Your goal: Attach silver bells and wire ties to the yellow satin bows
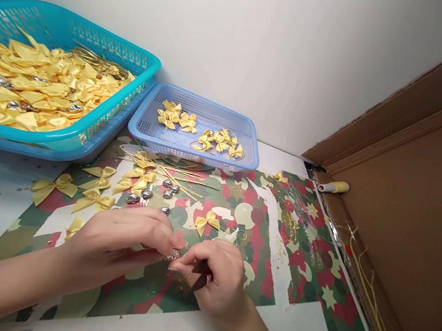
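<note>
Above the patterned sheet, my left hand (122,239) is closed, its thumb and fingertips pinching a small silver bell (173,254). My right hand (216,275) meets it there, thumb and forefinger pressed together at the bell's side; any cord between them is too fine to make out. Tucked in the right palm is a dark, flat-bladed tool (200,278), partly hidden by the fingers. Several loose silver bells (167,193) lie just beyond my left hand. Yellow ribbon bows (95,199) are scattered to their left, and one bow (207,222) lies beyond my right hand.
A teal basket (146,79) heaped with yellow bows stands at the left. Beside it, a blue basket (189,152) holds several bows with cords. Gold cords (178,173) lie in front. Cardboard (404,215) walls the right side, near a yellow-and-white tube (334,187).
</note>
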`<action>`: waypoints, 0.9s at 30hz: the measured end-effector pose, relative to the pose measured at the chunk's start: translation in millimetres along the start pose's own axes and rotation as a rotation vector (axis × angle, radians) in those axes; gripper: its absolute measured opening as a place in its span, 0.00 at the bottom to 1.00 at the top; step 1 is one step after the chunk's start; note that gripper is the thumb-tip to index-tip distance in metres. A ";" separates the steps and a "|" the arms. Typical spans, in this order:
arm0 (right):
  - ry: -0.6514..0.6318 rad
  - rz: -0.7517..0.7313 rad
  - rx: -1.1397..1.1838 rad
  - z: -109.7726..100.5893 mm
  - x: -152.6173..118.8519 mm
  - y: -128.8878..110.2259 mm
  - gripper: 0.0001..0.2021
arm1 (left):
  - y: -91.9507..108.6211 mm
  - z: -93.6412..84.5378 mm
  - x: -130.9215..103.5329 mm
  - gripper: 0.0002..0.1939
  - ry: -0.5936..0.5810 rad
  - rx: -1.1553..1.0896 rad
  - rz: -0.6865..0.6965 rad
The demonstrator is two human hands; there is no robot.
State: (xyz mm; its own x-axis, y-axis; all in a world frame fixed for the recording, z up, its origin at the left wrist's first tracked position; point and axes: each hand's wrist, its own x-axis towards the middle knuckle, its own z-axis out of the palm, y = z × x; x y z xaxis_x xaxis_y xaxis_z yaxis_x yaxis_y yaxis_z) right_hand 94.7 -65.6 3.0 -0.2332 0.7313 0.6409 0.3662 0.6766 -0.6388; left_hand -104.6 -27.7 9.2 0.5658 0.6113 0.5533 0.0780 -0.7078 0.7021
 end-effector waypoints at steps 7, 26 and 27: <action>-0.009 -0.071 -0.039 -1.9 1.0 -0.2 0.06 | 0.6 -1.6 2.5 0.06 -0.025 0.041 0.044; -0.025 0.245 0.155 -6.4 2.3 0.7 0.12 | -2.6 -6.4 2.3 0.08 -0.057 0.088 -0.005; -0.045 0.209 0.143 -6.0 2.7 0.1 0.12 | -2.3 -6.3 2.8 0.07 -0.061 0.071 -0.017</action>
State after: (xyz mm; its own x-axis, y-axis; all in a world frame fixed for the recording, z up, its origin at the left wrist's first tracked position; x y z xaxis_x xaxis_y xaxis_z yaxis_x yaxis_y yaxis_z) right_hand 99.6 -64.1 7.2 -0.2068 0.8574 0.4712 0.2798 0.5134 -0.8113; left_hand -108.4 -22.1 12.0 0.6130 0.6022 0.5114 0.1449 -0.7221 0.6765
